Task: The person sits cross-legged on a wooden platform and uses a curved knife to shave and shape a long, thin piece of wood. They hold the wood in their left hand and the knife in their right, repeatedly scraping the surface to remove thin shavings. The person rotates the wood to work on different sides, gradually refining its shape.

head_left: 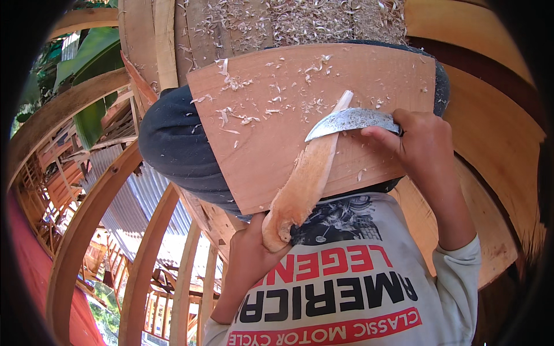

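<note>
Across my lap lies a flat wooden board (259,161) with pale curls of shavings on it. My left hand (254,248) is closed round the broad lower end of a roughly carved piece of wood (303,184). This piece slants up over the board to a thin, pale tip. In my right hand (424,135) is a curved knife (349,122), gripped at its handle, which the fingers hide. Its grey, speckled blade points left and lies across the wood's narrow upper part. My right thumb stretches along toward the blade.
Wood shavings (340,23) cover the plank floor beyond my knees. Curved wooden slats (153,230) stand at the left, with corrugated metal sheets (124,193) and green leaves (92,63) past them. Wide wooden panels (490,138) lie at the right.
</note>
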Action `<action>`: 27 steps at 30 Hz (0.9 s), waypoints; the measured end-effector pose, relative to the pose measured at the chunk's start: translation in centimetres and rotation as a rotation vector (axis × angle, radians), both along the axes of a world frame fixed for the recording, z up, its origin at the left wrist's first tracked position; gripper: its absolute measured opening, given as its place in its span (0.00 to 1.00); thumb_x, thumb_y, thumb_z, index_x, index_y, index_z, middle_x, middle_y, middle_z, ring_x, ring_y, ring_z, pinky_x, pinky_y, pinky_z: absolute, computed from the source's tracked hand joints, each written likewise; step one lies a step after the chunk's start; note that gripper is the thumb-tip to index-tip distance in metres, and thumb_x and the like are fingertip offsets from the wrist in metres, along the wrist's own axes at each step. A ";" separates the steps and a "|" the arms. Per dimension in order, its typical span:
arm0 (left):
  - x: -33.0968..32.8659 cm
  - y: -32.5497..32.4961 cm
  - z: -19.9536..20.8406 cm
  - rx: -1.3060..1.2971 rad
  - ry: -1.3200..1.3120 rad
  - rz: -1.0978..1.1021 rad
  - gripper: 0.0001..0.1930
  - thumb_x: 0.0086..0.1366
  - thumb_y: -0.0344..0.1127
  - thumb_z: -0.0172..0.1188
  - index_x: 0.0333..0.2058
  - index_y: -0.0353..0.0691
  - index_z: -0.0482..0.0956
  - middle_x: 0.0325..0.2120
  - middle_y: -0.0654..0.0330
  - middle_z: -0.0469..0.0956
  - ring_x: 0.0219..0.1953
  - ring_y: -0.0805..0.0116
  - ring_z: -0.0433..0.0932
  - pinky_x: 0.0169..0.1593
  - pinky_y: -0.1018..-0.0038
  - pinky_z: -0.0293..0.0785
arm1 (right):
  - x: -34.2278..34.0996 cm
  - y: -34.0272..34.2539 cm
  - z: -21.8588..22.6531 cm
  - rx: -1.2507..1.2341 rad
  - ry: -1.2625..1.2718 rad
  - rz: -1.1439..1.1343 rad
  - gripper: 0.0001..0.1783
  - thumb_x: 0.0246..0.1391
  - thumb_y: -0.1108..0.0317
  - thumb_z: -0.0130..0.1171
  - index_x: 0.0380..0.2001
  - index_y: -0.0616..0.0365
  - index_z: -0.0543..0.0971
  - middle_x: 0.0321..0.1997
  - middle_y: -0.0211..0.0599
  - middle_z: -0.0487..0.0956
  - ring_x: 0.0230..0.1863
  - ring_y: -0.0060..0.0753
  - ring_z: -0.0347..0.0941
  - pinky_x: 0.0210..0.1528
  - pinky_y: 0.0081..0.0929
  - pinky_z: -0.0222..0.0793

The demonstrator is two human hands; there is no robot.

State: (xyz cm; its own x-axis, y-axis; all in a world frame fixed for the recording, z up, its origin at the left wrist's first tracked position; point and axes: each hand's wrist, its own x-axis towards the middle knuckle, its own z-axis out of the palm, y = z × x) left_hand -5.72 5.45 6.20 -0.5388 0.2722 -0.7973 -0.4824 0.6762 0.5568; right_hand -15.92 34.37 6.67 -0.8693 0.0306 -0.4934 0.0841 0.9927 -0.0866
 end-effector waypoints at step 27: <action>0.2 0.6 0.0 0.206 -0.183 0.181 0.24 0.44 0.27 0.66 0.44 0.34 0.73 0.34 0.57 0.80 0.38 0.70 0.79 0.44 0.74 0.73 | 1.2 1.4 -0.4 0.067 0.140 0.025 0.38 0.42 0.29 0.55 0.17 0.59 0.81 0.14 0.43 0.75 0.17 0.44 0.75 0.20 0.33 0.70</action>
